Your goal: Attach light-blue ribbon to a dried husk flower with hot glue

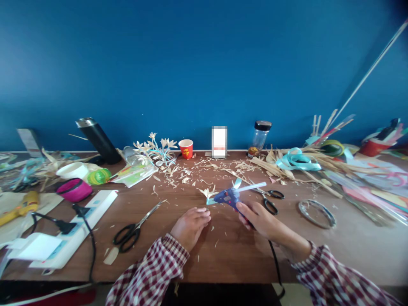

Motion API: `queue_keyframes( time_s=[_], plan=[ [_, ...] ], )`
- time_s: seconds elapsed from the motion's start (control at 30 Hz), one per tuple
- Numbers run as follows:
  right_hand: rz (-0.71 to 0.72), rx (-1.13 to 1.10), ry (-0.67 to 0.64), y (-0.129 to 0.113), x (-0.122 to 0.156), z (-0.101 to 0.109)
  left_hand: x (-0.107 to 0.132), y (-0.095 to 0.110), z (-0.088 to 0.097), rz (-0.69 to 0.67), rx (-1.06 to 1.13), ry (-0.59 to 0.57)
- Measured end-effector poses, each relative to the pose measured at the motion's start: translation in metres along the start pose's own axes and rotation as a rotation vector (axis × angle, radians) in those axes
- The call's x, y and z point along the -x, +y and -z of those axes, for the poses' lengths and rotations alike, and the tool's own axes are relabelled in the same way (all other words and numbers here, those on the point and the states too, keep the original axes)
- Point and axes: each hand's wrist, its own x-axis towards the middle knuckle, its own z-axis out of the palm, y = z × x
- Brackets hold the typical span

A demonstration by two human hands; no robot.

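Observation:
My right hand (255,217) is wrapped round the handle of a blue glue gun (227,196), with a pale glue stick (253,186) poking out of its back end. The gun's nozzle points left, right by the stem of a cream-coloured craft flower (208,191). In my left hand (194,223) that flower's thin stem is pinched, petals upward. Whether the nozzle touches the stem I cannot tell. Black-handled scissors (130,234) lie left of my left hand, and another pair of scissors (274,198) lies beyond my right hand.
A white power strip (95,212) with plugs and cords takes up the left. Finished-looking flowers (154,148), a red paper cup (185,149), a black bottle (98,140) and a clear jar (259,138) stand along the blue wall. Husk scraps and a ring (317,213) lie about.

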Motion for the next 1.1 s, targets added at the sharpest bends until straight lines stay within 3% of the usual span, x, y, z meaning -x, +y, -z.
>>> queue_keyframes(
  time_s=[0.53, 1.1],
  plan=[
    [0.011, -0.004, 0.009, -0.01, -0.007, -0.003, 0.001, -0.001, 0.001, 0.013, 0.034, -0.03],
    [-0.014, 0.032, 0.016, 0.002, -0.001, 0.001, 0.0, 0.0, 0.0, 0.001, 0.014, 0.019]
  ],
)
